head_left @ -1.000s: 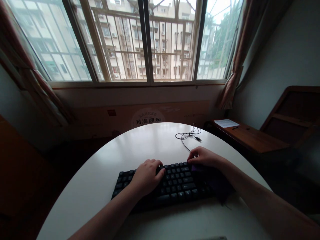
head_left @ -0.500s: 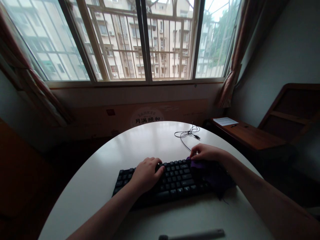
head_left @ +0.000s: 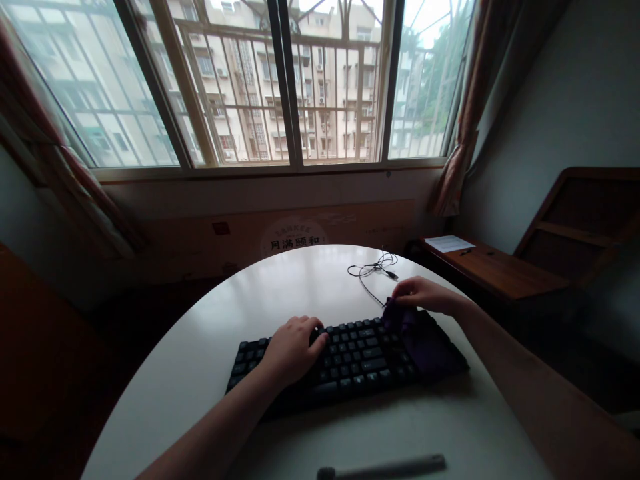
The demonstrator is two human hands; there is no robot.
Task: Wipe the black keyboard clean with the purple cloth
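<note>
Keyboard (head_left: pixel 357 350), long axis crosswise: right hand (head_left: pixel 425 294) pinches purple cloth (head_left: pixel 427 343) over right end; left hand (head_left: pixel 294 349) rests atop, grip unclear.

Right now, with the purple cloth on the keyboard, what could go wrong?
The cable meets the purple cloth close to the right hand, so it might get snagged or tugged.

The cloth lies bunched over the right end of the keyboard, so it could catch on a key.

The left hand lies over the keys, so it might press some by accident.
</note>
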